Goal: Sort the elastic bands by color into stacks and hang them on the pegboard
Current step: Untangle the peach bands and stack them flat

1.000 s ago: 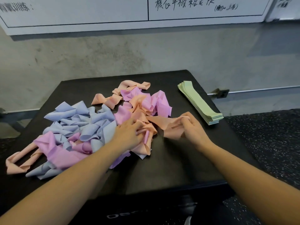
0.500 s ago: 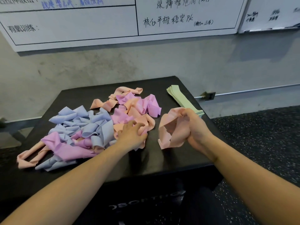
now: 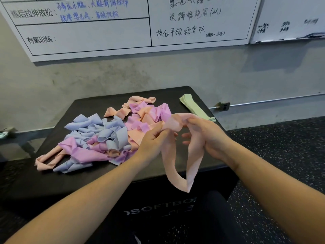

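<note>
A jumbled pile of elastic bands lies on a black padded box (image 3: 98, 176): blue ones (image 3: 98, 131) at the left, purple ones (image 3: 79, 152) and peach ones (image 3: 139, 136) mixed through the middle. A flat stack of green bands (image 3: 191, 104) sits at the box's far right corner. Both hands are raised above the box's front right. My left hand (image 3: 154, 140) and my right hand (image 3: 209, 136) each pinch the top of one peach band (image 3: 177, 173), whose loop hangs down between them. No pegboard is in view.
A whiteboard (image 3: 105, 37) with handwriting hangs on the grey wall behind the box, and a second board (image 3: 290, 18) at the upper right. Speckled black floor (image 3: 281, 147) lies to the right. A metal rail (image 3: 263, 101) runs along the wall base.
My right hand pulled a peach band out of the pile and lifted it. My left hand left the pile and took hold of the same band, which now hangs open as a loop.
</note>
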